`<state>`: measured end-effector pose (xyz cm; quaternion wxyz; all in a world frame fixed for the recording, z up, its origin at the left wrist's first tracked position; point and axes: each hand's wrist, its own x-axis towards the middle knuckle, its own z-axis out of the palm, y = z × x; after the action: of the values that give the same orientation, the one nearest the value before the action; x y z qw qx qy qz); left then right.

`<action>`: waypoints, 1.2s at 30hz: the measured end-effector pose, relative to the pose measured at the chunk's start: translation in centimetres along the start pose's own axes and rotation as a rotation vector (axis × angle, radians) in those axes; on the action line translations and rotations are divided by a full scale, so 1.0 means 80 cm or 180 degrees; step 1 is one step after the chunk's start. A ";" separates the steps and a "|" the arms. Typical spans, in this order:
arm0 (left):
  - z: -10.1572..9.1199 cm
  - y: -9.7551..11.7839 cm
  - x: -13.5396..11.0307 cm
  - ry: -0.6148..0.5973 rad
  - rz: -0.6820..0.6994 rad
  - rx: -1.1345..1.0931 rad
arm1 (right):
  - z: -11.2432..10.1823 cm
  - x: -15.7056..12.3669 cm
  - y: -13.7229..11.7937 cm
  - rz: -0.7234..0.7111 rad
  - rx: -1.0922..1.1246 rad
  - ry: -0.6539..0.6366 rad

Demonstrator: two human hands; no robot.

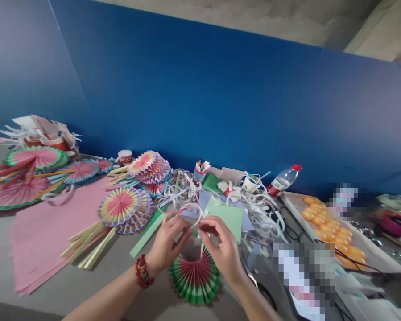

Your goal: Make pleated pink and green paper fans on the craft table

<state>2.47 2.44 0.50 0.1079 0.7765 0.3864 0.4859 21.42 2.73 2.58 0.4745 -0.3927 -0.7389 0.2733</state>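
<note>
My left hand (167, 240) and my right hand (221, 246) meet above a pleated green and pink paper fan (195, 277) that lies half open on the grey table (120, 276). Both hands have their fingers pinched together on a thin white paper strip (191, 211) that curls in a loop between them. A red bead bracelet (142, 272) is on my left wrist. A light green sheet (227, 215) lies just behind my right hand.
Finished rainbow paper fans (121, 206) with stick handles lie to the left on a pink sheet (46, 232). A heap of white strips (254, 200), a cup of tools (198, 173), a plastic bottle (282, 179) and a tray of orange pieces (330, 229) stand to the right. A blue wall rises behind.
</note>
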 end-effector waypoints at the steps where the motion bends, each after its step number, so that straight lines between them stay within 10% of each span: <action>1: 0.000 0.001 0.000 0.0044 0.0016 0.0078 | 0.004 -0.003 -0.003 -0.0016 -0.0018 0.0004; 36: 0.015 0.002 -0.002 -0.0181 0.0061 0.0202 | -0.004 -0.005 0.007 0.0523 0.0406 -0.0037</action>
<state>3.48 2.50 -0.11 0.0895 0.7967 0.3910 0.4521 22.01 2.74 2.05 0.4702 -0.4194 -0.6880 0.3600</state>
